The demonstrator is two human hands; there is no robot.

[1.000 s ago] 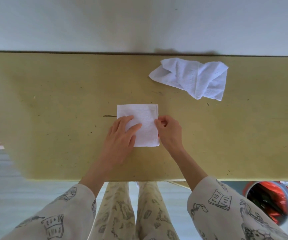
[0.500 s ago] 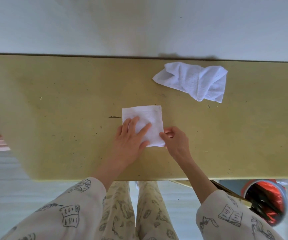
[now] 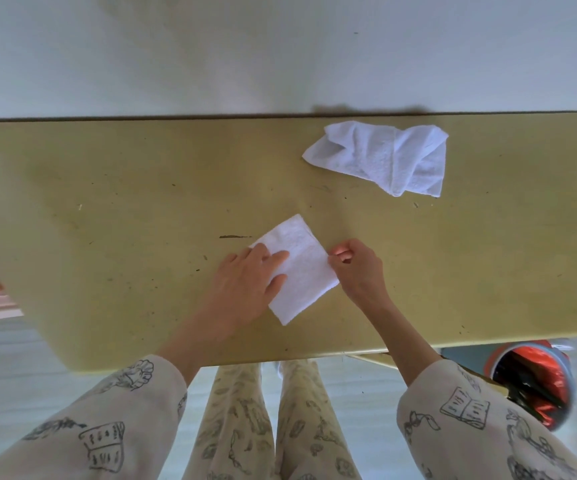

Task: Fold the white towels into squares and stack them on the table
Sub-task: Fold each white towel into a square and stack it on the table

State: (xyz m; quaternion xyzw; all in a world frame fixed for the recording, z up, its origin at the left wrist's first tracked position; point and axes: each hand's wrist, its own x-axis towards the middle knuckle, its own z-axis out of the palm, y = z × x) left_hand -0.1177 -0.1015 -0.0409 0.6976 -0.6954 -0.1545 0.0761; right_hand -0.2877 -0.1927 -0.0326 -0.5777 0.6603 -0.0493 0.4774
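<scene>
Pale wall behind, and under it the long olive-yellow bench (image 3: 107,202), scuffed and speckled, carrying both cloths; a red bin with a dark liner (image 3: 536,386) stands on the floor past the near right corner.

Near the middle of the bench lies the small folded white terry towel (image 3: 301,265), already close to a square but turned at an angle, one corner pointing away and one toward the person; the left hand (image 3: 245,285) lies flat on its left half, fingers straight and together, pressing it down; the right hand (image 3: 356,268) has its fingers curled at the towel's right corner, apparently pinching the edge, though the fingertips are partly hidden and the grip cannot be made out for certain.

By my reading the step in hand is squaring and flattening this piece; to do it well, keep the flat palm as an anchor, draw the pinched corner outward until the layers line up edge to edge, then smooth from the centre so the pile does not bunch; terry is soft and springy, so a firm press along the folds should help it stay shut.

Well apart, toward the far right, the crumpled white terry towel (image 3: 380,157) lies loose and creased, not yet folded.
</scene>
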